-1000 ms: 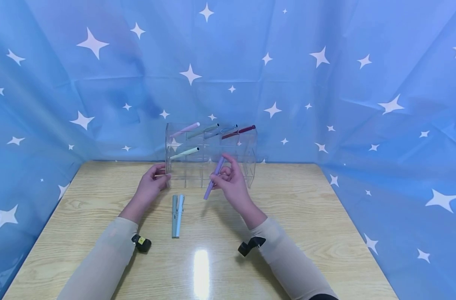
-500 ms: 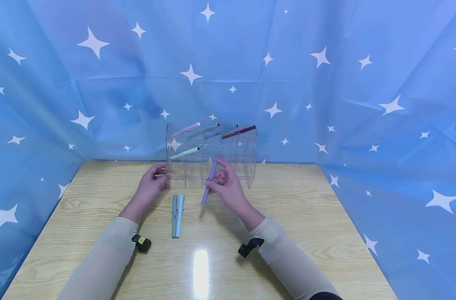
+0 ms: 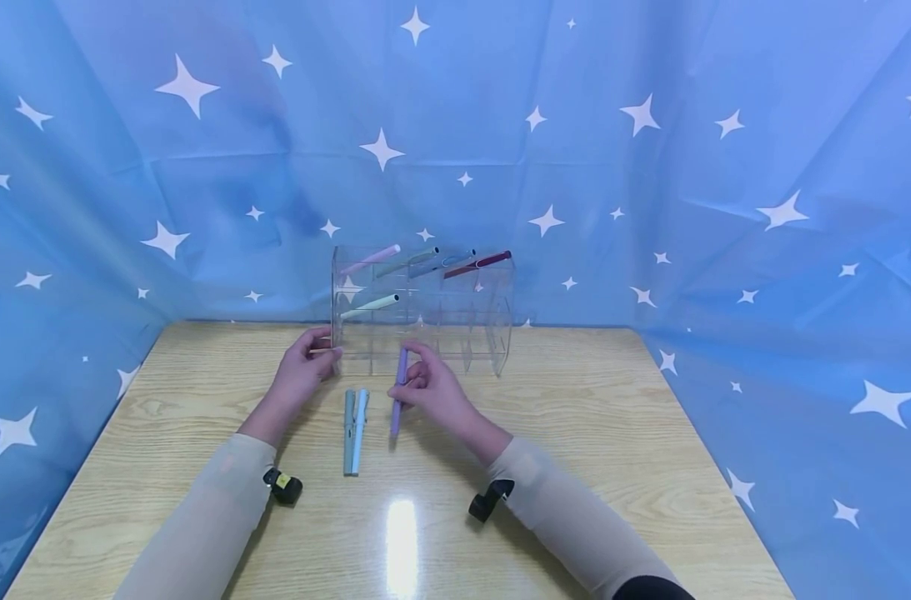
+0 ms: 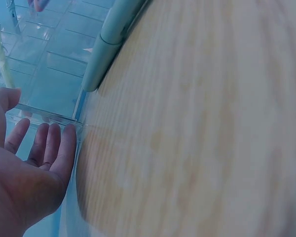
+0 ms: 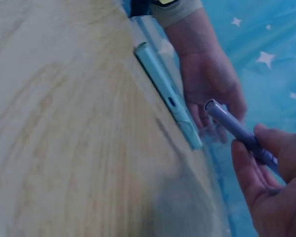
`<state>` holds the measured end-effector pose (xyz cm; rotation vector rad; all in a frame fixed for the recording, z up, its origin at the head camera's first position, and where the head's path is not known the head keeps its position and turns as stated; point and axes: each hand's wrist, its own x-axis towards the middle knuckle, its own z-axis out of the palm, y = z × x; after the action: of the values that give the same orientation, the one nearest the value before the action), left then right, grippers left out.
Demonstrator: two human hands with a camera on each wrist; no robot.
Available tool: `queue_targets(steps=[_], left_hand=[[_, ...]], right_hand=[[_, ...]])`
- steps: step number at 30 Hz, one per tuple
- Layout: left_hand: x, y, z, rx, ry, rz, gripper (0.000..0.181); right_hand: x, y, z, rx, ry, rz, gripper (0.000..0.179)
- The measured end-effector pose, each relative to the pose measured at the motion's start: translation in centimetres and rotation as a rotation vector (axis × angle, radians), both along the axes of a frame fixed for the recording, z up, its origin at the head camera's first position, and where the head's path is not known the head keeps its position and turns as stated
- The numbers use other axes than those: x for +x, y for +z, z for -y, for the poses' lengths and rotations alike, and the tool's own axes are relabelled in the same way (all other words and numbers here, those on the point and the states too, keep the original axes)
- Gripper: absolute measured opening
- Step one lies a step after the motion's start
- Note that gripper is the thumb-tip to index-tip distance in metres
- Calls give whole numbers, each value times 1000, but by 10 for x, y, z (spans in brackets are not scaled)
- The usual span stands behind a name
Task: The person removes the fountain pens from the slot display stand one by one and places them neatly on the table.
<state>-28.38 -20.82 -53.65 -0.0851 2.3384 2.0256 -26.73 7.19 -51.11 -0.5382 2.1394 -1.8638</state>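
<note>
A clear acrylic pen holder point(image 3: 455, 321) with a grid of compartments stands at the back of the table. My left hand point(image 3: 305, 358) steadies its left side, thumb at the front edge and fingers along the side wall, as the left wrist view point(image 4: 34, 163) shows. In my right hand point(image 3: 436, 392) a purple pen point(image 3: 397, 408) is pinched between thumb and fingers, tilted in front of the holder; its near end shows in the right wrist view point(image 5: 232, 123). Left of it, a grey-green pen point(image 3: 348, 433) and a light blue pen point(image 3: 360, 433) lie side by side on the table.
Pens sit in the holder: pink point(image 3: 372, 257), green point(image 3: 410, 262), blue point(image 3: 443, 262) and dark red point(image 3: 479, 264) on top, pale green point(image 3: 371, 306) in the row below. A starry blue cloth point(image 3: 455, 100) hangs behind the wooden table point(image 3: 613, 433).
My right hand has moved left and toward me with the purple pen, away from the holder's front. The pen now stands nearer to upright in the head view. My left hand stays put.
</note>
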Motion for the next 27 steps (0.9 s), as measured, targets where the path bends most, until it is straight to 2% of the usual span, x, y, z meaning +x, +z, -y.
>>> queue_targets(steps=[7, 14, 27], left_hand=[[3, 1, 0, 3, 5, -20, 60], [1, -2, 0, -4, 7, -17, 59], [5, 5, 0, -3, -4, -15, 58]], right_hand=[[5, -8, 11, 110, 32, -33, 83], [10, -14, 23, 232, 40, -62, 85], [15, -23, 33, 293, 85, -36, 84]])
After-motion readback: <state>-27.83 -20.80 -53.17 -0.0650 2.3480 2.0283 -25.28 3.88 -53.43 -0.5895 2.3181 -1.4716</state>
